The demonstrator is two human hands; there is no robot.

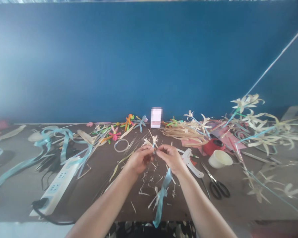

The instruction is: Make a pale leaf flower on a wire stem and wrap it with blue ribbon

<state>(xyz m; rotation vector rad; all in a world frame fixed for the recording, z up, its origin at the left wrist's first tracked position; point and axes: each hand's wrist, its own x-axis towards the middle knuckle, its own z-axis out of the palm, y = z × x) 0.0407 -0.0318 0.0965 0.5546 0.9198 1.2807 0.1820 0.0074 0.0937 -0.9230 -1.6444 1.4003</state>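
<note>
My left hand and my right hand meet over the middle of the table, fingertips pinched together. Between them is the stem of a small cream craft flower, its petals pointing up and away from me. A light-blue ribbon hangs from under my right hand and trails to the table's front edge. Both hands are closed on the flower stem; the fingers hide most of the wrapped part. Scattered pale offcuts lie below the hands.
To the right are a white glue gun, scissors, a cream cup, a red tape roll and finished cream flowers. A power strip, tape ring and loose blue ribbon lie left. A blue wall rises behind.
</note>
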